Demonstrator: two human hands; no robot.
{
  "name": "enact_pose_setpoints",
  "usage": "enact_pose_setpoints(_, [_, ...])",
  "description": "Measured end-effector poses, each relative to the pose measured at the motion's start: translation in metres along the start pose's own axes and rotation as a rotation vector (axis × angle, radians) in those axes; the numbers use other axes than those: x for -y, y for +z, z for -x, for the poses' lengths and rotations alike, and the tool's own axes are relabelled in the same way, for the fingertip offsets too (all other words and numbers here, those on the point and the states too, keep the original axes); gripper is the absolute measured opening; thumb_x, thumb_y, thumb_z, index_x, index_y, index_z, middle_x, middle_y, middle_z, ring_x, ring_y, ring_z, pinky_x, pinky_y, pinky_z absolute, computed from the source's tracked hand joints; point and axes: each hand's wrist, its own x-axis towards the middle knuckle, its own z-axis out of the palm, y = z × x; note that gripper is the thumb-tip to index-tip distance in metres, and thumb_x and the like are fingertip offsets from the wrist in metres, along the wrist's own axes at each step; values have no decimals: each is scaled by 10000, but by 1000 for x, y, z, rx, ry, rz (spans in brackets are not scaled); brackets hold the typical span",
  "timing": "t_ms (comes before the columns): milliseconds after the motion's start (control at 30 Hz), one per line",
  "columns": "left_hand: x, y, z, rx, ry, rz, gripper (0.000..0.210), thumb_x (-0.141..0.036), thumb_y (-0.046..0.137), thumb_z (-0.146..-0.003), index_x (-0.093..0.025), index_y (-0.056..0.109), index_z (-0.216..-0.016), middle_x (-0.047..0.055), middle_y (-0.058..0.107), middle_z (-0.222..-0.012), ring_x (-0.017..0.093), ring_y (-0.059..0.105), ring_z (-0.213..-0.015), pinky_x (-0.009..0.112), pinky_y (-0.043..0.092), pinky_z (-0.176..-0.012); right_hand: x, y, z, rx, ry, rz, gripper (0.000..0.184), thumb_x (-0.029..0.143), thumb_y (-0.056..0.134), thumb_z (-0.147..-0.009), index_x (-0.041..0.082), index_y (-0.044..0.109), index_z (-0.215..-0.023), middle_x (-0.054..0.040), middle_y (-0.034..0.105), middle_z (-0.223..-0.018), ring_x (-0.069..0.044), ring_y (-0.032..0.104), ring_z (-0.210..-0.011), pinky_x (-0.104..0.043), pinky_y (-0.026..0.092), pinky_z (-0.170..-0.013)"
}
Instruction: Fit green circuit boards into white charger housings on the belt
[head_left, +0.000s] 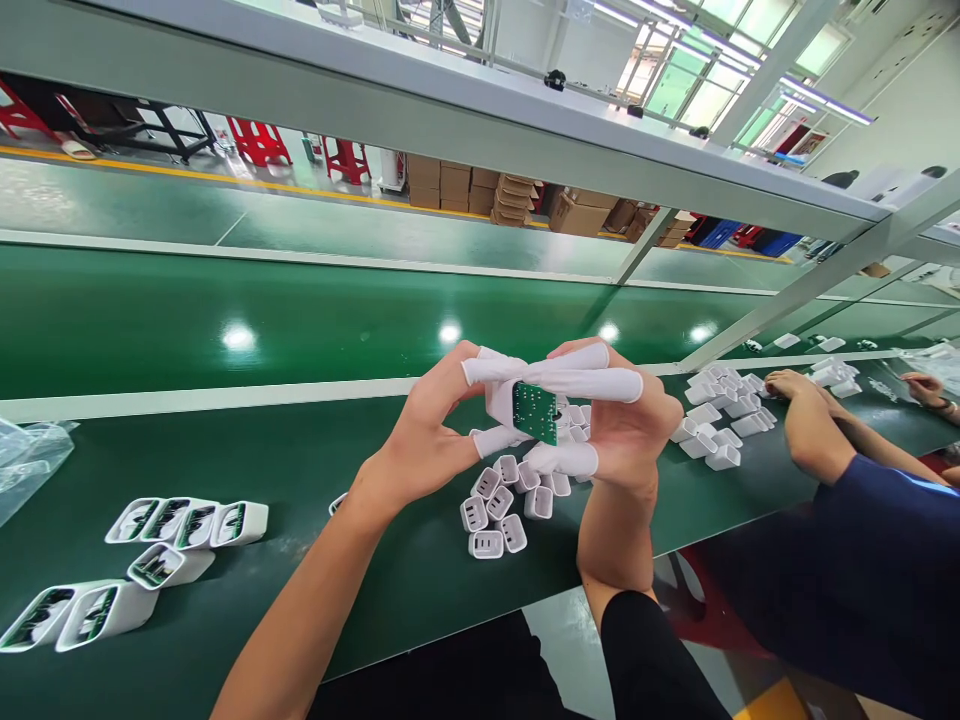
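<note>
The green circuit board [535,412] is up in the air near the middle of the view, its soldered face towards the camera and its left edge against a white casing [499,402]; how far it sits inside that casing cannot be told from this angle. At the casing's nine o'clock, the left hand [424,430] pinches it between covered fingers above and a covered thumb below. From three o'clock, the right hand [637,425] closes on the board, with fingers along its top edge and the thumb beneath. If the board goes in tilted, a corner could catch on the casing's rim and the board could flex or scrape; uneven pressure from the right hand would be the likely cause. The smooth finger covers [574,460] might also slip, dropping the piece onto the slotted white housings [473,514] clustered at six o'clock on the green table [420,590]. Between eight and nine o'clock lie white shells [244,525] with boards inside, near enough to the left forearm that a careless sweep could knock them. Further out, a clear plastic bag [34,465] lies at nine o'clock, and a co-worker's hand [795,385] rests beside more white parts at three.
</note>
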Motion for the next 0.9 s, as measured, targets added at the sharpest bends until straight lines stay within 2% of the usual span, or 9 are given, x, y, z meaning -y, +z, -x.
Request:
enact_pose_setpoints(167, [0,-2,0,4,-8,-11,500,-203,919,-933,-313,771,-1398,36,693,-1103,176,681,-946,335,729,-826,1,5,-3,11,10,25,602,465,1065,-812,340,836,-1354,-76,857,-1091,-292,808,-931,-459,690,-742])
enact_pose_setpoints(333, [5,-6,8,-24,-42,-32,563,-261,991,-878,-328,772,-1392,38,719,-1158,188,719,-986,357,747,-896,1,12,-6,79,44,132,495,439,1017,-890,327,818,-1329,-84,809,-1245,-260,792,-1040,-447,682,-886])
enact_pose_setpoints(467, [13,-9,14,-137,-103,-64,688,-331,1062,-784,-353,770,-1406,28,760,-1205,235,791,-1017,432,770,-927,-2,14,-3,143,73,250,585,514,944,-951,302,742,-1457,-126,769,-1391,-292,763,-1182,-488,651,-1003])
enact_pose_setpoints(567, [13,-13,15,-238,-116,-60,810,-343,1089,-726,-363,754,-1463,11,816,-1159,251,828,-944,448,789,-855,2,11,0,216,91,284,648,496,894,-989,293,660,-1558,-139,734,-1490,-311,721,-1336,-497,627,-1086])
enact_pose_setpoints(733, [3,-19,16,-366,-119,-212,585,-386,1060,-724,-409,848,-1269,-44,816,-1016,186,747,-768,395,726,-643,12,7,-2,438,146,355,550,479,889,-1003,278,685,-1472,-139,738,-1462,-280,707,-1291,-464,600,-1101])
enact_pose_setpoints(833, [-3,-22,17,-338,-165,-282,504,-419,1023,-782,-413,862,-1260,-27,803,-972,193,720,-746,423,695,-627,11,11,-3,569,184,472,489,480,917,-980,256,731,-1372,-145,736,-1387,-294,691,-1233,-457,580,-1059])
enact_pose_setpoints(900, [-6,-25,17,-306,-164,-296,501,-426,1017,-799,-395,865,-1275,-7,792,-936,199,703,-703,428,673,-591,9,13,-2,600,184,490,441,457,919,-980,245,742,-1324,-146,735,-1341,-294,684,-1197,-448,566,-1031])
